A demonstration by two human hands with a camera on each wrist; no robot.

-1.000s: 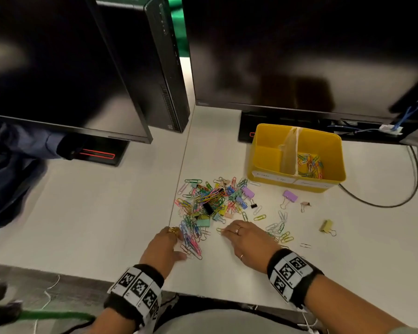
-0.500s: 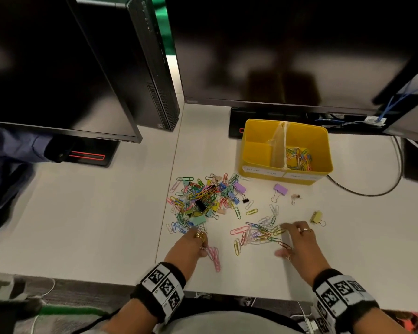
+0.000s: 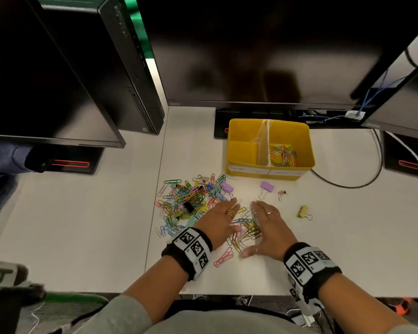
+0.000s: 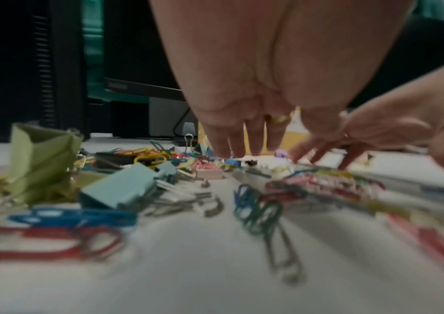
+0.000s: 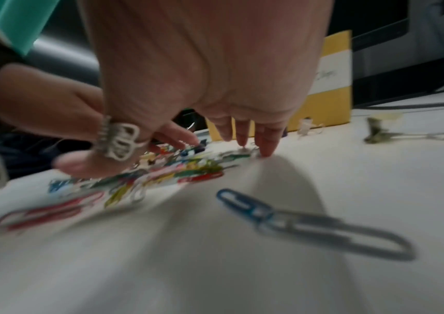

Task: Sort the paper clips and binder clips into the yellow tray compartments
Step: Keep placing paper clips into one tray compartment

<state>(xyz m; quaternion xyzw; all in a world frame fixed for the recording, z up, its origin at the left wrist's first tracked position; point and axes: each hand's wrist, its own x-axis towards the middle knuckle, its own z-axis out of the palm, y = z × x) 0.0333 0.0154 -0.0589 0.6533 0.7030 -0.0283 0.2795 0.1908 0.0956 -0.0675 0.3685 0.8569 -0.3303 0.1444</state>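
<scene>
A yellow tray (image 3: 237, 174) with a middle divider stands at the back of the white desk; its right compartment holds coloured paper clips (image 3: 282, 153), its left one looks bare. A mixed pile of paper clips and binder clips (image 3: 188, 198) lies left of my hands. My left hand (image 3: 221, 219) and right hand (image 3: 267, 222) lie flat, fingers straight, on either side of a small heap of paper clips (image 3: 245, 229) between them. In the wrist views the left hand's fingers (image 4: 242, 146) and the right hand's fingers (image 5: 265, 144) touch the desk.
Loose binder clips lie to the right: a purple one (image 3: 267, 186), a small one (image 3: 282, 193) and an olive one (image 3: 303, 212). Pink paper clips (image 3: 223, 257) lie near my left wrist. Monitors, a computer tower (image 3: 130, 68) and cables (image 3: 348, 184) stand behind.
Both hands have swept inward toward each other, raking the spread paper clips into a heap between them. The left hand has moved up and right, the right hand left.
</scene>
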